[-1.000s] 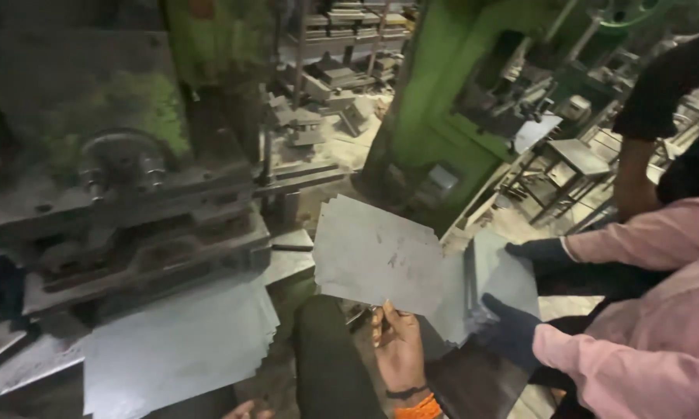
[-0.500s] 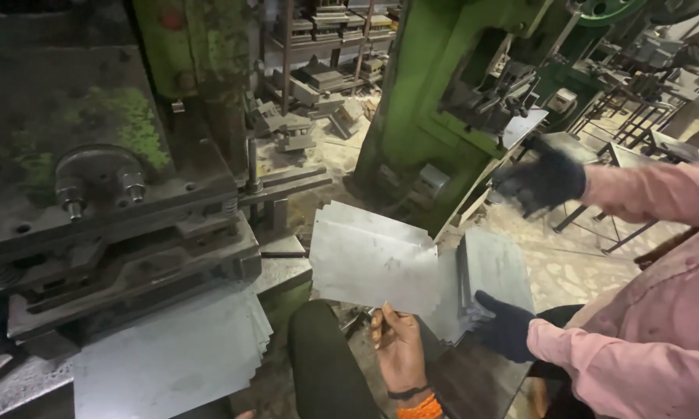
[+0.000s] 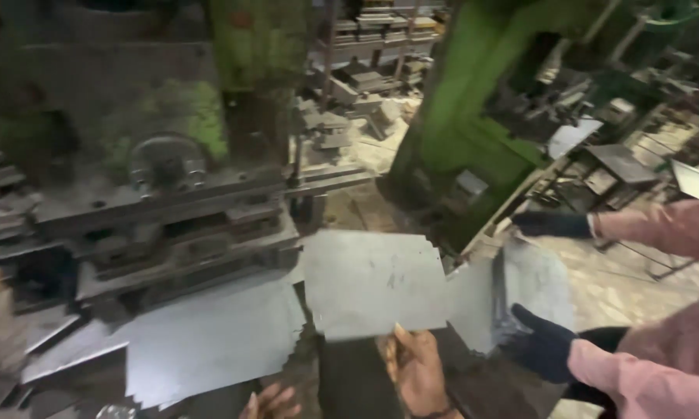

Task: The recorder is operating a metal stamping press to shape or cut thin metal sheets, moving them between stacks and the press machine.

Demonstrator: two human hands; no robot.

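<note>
My right hand (image 3: 415,365) grips the lower edge of a thin grey metal sheet (image 3: 372,283) and holds it up in front of me. Only the fingers of my left hand (image 3: 270,402) show at the bottom edge, apart and holding nothing, close to a stack of grey sheets (image 3: 209,341) lying on the press bed. To the right, a co-worker in pink sleeves holds another sheet (image 3: 532,279) with a dark-gloved hand (image 3: 543,341). Their other gloved hand (image 3: 555,225) reaches toward its top edge.
A dark mechanical press (image 3: 163,209) with a round part fills the left. A green machine frame (image 3: 473,116) rises behind the sheets. Metal racks and scrap pieces (image 3: 365,85) crowd the back, and more flat plates (image 3: 621,163) lie at the right.
The co-worker's upper gloved hand has come down from a raised position to the top of their sheet. My right hand still holds its sheet in about the same place.
</note>
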